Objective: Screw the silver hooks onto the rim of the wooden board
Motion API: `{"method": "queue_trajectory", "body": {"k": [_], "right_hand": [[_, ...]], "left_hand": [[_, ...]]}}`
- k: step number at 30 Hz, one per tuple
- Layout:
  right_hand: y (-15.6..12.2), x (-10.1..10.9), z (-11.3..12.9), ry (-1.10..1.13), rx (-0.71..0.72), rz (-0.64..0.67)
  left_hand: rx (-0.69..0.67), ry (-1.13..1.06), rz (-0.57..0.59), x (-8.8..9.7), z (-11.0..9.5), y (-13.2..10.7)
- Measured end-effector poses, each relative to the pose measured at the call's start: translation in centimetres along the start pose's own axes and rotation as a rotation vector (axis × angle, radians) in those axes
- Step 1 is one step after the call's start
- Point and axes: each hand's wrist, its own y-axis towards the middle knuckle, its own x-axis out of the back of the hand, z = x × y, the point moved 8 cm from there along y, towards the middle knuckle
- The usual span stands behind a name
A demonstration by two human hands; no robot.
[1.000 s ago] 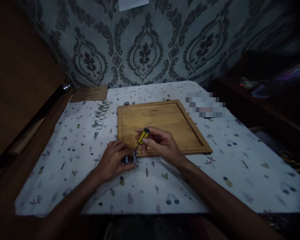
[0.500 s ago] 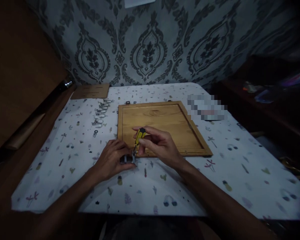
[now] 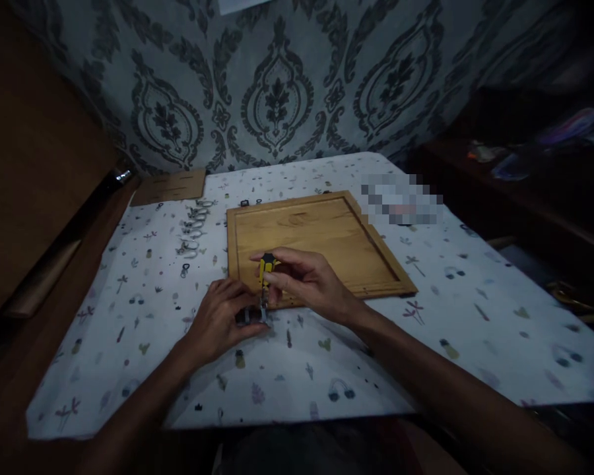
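Note:
My right hand [image 3: 309,284] pinches a small yellow-and-black screwdriver [image 3: 265,269], held nearly upright with its tip down on a small metal fitting [image 3: 253,316]. My left hand [image 3: 221,322] is closed on that fitting and presses it to the cloth just in front of the near edge of a wooden board [image 3: 321,231]. The board lies flat on a table covered by a white patterned cloth [image 3: 153,310]. Most of the fitting is hidden under my left fingers.
Several metal hooks [image 3: 194,231] lie in a row left of the board. A brown card sheet [image 3: 169,187] sits at the far left corner. A blurred packet [image 3: 400,204] lies right of the board. A wooden panel [image 3: 34,158] stands left, dark shelving right.
The screwdriver has swung from a slant towards the right to nearly upright over the fitting. My left hand keeps its hold. The view has shifted slightly.

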Motion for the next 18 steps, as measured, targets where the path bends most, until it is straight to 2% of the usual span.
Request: {"method": "queue_trajectory", "body": {"k": [5, 10, 14, 18], "right_hand": [[-0.1, 0.1, -0.3, 0.015, -0.005, -0.047], [-0.3, 0.3, 0.4, -0.099, 0.087, -0.094], [-1.1, 1.3, 1.0, -0.094, 0.133, -0.222], [-1.7, 2.0, 1.4, -0.05, 0.11, -0.3]], "left_hand": [[-0.001, 0.002, -0.012, 0.1, -0.1, 0.1], [-0.005, 0.005, -0.029, 0.0, -0.1, 0.0], [-0.002, 0.012, -0.023, -0.1, 0.0, 0.0], [0.008, 0.0, -0.032, 0.1, 0.0, 0.0]]}}
